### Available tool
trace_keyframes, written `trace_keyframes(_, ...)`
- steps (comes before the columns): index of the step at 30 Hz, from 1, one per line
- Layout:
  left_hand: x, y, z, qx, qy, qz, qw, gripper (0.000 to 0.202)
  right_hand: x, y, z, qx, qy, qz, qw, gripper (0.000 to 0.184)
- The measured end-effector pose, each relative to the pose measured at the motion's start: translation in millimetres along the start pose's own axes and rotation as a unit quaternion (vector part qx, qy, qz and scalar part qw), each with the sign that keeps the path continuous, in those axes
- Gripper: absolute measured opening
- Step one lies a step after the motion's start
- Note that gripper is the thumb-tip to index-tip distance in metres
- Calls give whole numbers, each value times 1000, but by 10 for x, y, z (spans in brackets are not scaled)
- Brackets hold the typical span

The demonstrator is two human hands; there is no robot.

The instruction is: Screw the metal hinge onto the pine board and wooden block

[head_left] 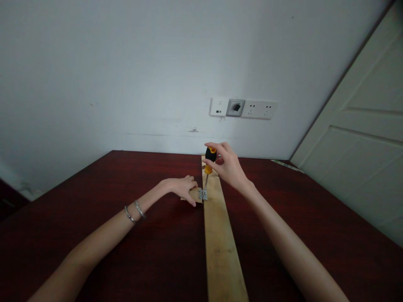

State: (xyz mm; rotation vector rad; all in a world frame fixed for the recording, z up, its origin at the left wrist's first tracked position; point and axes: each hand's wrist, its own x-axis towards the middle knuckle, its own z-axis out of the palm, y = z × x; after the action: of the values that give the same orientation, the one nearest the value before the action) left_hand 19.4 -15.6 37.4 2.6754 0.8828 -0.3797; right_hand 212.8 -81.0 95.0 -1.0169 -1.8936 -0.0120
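My right hand (pixel 229 165) is closed round the handle of a black and yellow screwdriver (pixel 210 155). The screwdriver stands nearly upright, its tip down at a small metal hinge (pixel 204 194). One leaf of the hinge lies on a long wooden plank (pixel 222 247), the other on a small wooden block (pixel 195 194) against the plank's left side. Over that block rests my left hand (pixel 185 188), fingers and thumb spread along its edges, gripping it. Whether a screw sits under the tip is too small to make out.
Everything lies on a dark red-brown tabletop (pixel 141 256) that meets a white wall. Sockets and a switch plate (pixel 258 109) are on the wall above the table. A white panelled door (pixel 362 138) stands at the right. A thin strip (pixel 287 165) lies near the back right corner.
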Motion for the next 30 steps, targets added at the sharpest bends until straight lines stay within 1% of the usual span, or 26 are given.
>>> trace_keyframes(3, -1, -2, -1, -2, -4, -2, 1000, 90, 10, 11, -10, 7, -5, -6, 1000, 40)
trace_keyframes(6, -5, 5, -7, -1, -7, -7, 1000, 91, 13, 2, -21, 22, -6, -7, 1000, 49)
trace_keyframes(8, -10, 16, -14, -3, -10, -8, 1000, 90, 9, -1, -20, 13, -7, -5, 1000, 53)
trace_keyframes(13, -28, 43, -36, -8, -10, -10, 1000, 88, -9, 23, 12, -16, -10, 18, 1000, 52)
trace_keyframes(16, -26, 39, -32, -4, -8, -10, 1000, 87, -10, 24, 22, 2, -8, 3, 1000, 52)
trace_keyframes(21, 2, 1, -6, 5, -3, 6, 1000, 86, -5, -16, 4, 12, -28, -36, 999, 54)
trace_keyframes(27, 6, -10, -2, 5, 0, 3, 1000, 84, -14, 6, 30, -4, -16, -16, 1000, 50)
trace_keyframes(30, 0, -2, -4, 1, -1, -1, 1000, 85, -17, 22, 48, -6, -17, -20, 1000, 50)
